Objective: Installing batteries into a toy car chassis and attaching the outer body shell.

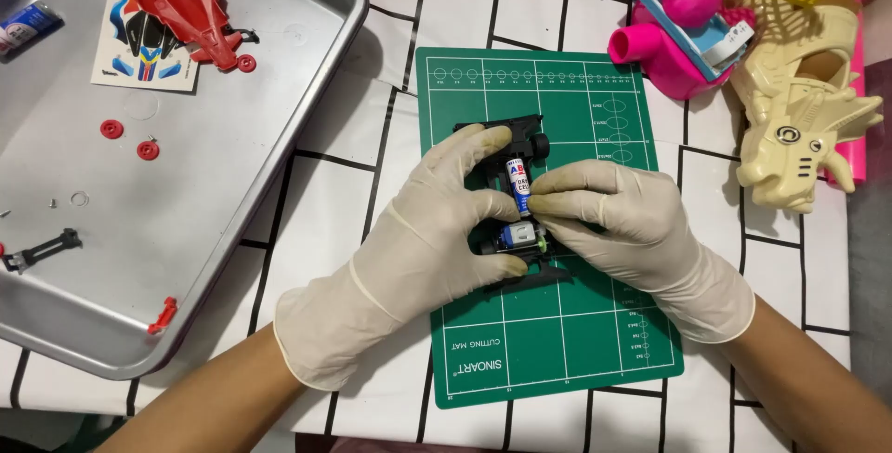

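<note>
At the frame's centre, the black toy car chassis (514,200) is being clamped by the left hand (423,230) and right hand (618,221); its battery (518,177) could be popped loose by uneven pressure.

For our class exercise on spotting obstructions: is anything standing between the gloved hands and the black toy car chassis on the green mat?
Nothing visible does. The left hand and right hand, both in cream latex gloves, already touch the black plastic toy car chassis on the green cutting mat, fingers at its small battery and motor.
</note>
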